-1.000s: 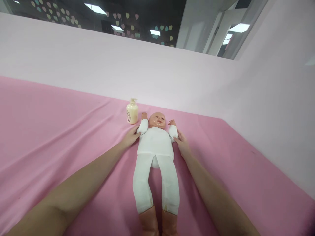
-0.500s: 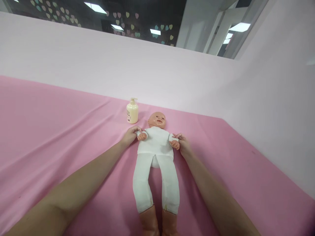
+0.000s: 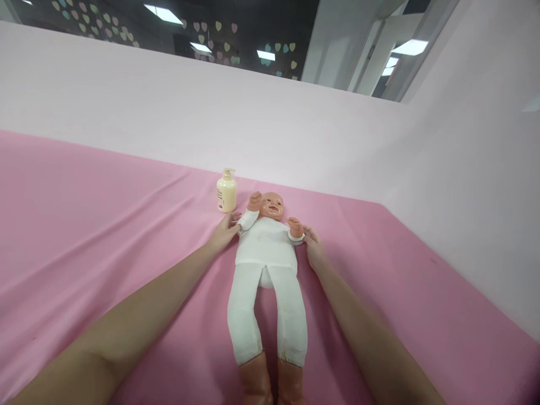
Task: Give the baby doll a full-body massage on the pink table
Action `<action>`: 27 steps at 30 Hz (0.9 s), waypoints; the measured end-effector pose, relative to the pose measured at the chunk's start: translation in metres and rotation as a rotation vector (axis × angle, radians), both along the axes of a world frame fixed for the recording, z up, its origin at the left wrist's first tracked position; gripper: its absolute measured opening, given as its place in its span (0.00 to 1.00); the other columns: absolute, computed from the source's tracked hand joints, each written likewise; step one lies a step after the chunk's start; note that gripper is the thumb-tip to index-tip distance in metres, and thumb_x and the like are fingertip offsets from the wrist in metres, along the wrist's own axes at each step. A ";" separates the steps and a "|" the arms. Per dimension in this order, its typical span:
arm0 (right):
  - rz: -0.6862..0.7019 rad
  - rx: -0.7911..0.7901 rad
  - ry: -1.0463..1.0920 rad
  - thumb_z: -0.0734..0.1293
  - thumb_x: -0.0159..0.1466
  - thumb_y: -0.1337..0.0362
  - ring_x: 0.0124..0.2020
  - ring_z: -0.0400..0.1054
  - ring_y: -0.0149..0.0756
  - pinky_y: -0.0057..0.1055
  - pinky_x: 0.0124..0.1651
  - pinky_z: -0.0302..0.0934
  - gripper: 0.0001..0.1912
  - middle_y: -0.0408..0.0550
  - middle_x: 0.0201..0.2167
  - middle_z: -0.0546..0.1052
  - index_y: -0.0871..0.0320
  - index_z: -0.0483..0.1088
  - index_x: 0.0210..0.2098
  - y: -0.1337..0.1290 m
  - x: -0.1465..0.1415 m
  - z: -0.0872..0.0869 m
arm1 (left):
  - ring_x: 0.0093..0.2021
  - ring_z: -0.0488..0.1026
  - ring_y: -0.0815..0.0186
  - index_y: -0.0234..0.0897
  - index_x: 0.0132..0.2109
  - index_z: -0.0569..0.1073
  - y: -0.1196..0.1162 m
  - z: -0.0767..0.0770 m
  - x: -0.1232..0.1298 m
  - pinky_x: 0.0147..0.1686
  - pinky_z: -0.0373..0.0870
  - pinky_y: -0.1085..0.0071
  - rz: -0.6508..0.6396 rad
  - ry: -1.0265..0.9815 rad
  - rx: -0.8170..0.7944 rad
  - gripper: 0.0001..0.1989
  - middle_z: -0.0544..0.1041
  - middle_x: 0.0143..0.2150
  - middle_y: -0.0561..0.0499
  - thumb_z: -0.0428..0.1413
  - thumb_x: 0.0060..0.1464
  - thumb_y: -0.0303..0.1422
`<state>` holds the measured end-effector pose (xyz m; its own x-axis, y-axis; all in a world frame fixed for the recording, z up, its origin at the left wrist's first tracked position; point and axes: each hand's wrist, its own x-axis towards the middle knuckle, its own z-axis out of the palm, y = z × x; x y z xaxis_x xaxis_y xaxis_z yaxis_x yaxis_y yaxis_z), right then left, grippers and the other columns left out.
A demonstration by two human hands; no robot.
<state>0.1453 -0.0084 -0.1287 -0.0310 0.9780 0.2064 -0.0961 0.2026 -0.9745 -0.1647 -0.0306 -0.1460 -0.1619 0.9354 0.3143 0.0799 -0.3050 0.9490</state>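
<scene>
The doll [image 3: 266,242] lies on its back on the pink cloth [image 3: 126,236], right in front of me, with its head [image 3: 272,207] at 12 o'clock and its feet [image 3: 255,379] at 6, nearest me. I have hold of it on both sides. My left hand [image 3: 225,229], at about 9 o'clock from its chest, grasps the white sleeve of one arm [image 3: 248,219] between thumb and fingers. That arm is bent up towards 11, and its small fist [image 3: 255,201] is beside the head, covering part of it from where I look. My right hand [image 3: 313,246], at 3 o'clock, grasps the other arm [image 3: 296,238] by its sleeve, fingers curled on the outer side. The fist [image 3: 295,226] on that arm points up and sits lower than the first one, just off the shoulder.

The doll wears a white top and white trousers [image 3: 247,312], and its legs run down towards 6 with a gap between them. The bottle [image 3: 226,194], cream with a pump top, stands upright on the cloth at about 11 o'clock, just beyond my left hand and apart from it.

Past the cloth at 12 there is a pale wall [image 3: 202,118], and above that a dark window [image 3: 248,17] with pastel hearts [image 3: 218,26] and bright light panels [image 3: 163,14] showing in it
</scene>
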 end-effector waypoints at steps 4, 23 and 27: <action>-0.032 -0.001 -0.007 0.69 0.52 0.57 0.49 0.74 0.43 0.40 0.52 0.67 0.21 0.44 0.45 0.80 0.52 0.69 0.46 0.001 0.001 -0.003 | 0.53 0.74 0.58 0.41 0.55 0.68 -0.002 0.002 -0.003 0.52 0.72 0.59 0.011 0.016 0.003 0.22 0.73 0.58 0.44 0.59 0.54 0.39; -0.108 -0.002 -0.218 0.69 0.58 0.50 0.49 0.75 0.48 0.49 0.57 0.67 0.16 0.47 0.44 0.82 0.51 0.76 0.42 0.003 0.005 -0.006 | 0.60 0.71 0.51 0.39 0.55 0.73 -0.004 0.004 -0.004 0.60 0.66 0.54 0.157 0.249 -0.012 0.20 0.74 0.59 0.41 0.56 0.55 0.37; -0.103 0.000 -0.193 0.69 0.58 0.50 0.49 0.75 0.48 0.49 0.58 0.67 0.16 0.46 0.43 0.82 0.51 0.76 0.42 0.005 0.004 -0.009 | 0.62 0.68 0.52 0.40 0.54 0.72 -0.009 0.007 -0.002 0.63 0.63 0.53 0.164 0.323 0.024 0.19 0.73 0.58 0.42 0.56 0.55 0.36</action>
